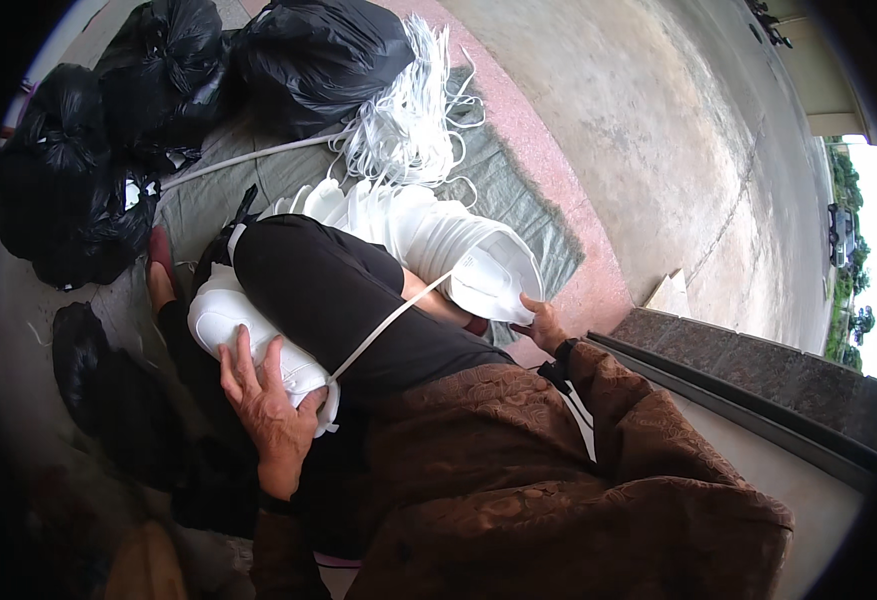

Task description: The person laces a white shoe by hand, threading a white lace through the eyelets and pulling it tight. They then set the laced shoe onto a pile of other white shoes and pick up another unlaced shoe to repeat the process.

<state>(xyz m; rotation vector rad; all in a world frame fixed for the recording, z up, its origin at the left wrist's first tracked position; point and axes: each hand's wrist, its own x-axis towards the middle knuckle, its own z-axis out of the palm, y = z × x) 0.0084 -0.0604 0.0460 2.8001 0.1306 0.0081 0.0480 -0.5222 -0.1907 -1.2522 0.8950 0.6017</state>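
Observation:
My left hand curves over a white moulded cup stack lying along my left thigh. Its fingers are spread over the smooth top, and the thumb is at the near end. A thin white strap runs from that end across my black-trousered leg to the larger stack beyond. My right hand pinches the rim of the nearest white cup, whose hollow side faces me. Behind it many similar nested cups form a curved row. They resemble cup-shaped face masks.
Several black plastic bags stand at the far left. A bundle of loose white straps lies beside them on a grey-green cloth. A pink border edges the concrete ground. At right runs a dark door track.

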